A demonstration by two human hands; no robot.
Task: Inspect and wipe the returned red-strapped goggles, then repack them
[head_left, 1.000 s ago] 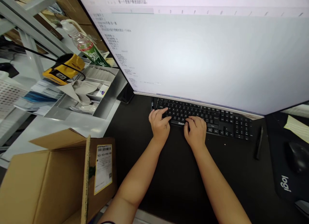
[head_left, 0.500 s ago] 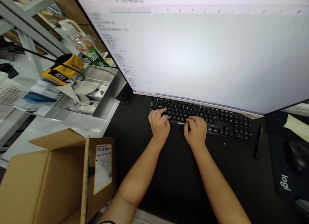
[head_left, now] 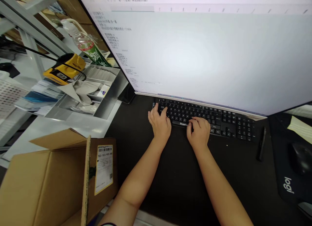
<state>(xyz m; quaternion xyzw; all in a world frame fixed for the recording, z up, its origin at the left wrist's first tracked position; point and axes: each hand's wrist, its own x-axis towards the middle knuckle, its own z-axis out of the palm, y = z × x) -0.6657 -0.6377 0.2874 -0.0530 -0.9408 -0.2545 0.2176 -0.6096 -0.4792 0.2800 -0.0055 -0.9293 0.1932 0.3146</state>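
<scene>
A black keyboard [head_left: 227, 126] lies on the dark desk below a large monitor [head_left: 195, 53], whose screen displays a spreadsheet. At the keyboard's left end rests my left hand [head_left: 159, 123], fingers spread over the keys and holding nothing. My right hand [head_left: 199, 131] is over the lower middle keys beside the space bar, its fingers loosely bent and apart, also without anything in it. The undersides of both hands are hidden, so exact key contact is unclear.
An open cardboard box [head_left: 102, 174] stands at the lower left. Behind it are a grey tray [head_left: 104, 105], a yellow device [head_left: 64, 68], a green-labelled bottle [head_left: 91, 52] and a phone [head_left: 126, 94]. On the right lie a pen [head_left: 262, 144] and a black mouse [head_left: 301, 157].
My left hand's fingers have lifted and stretched out toward the upper left keys. My right hand stays nearly in place. The camera view has shifted very slightly.
</scene>
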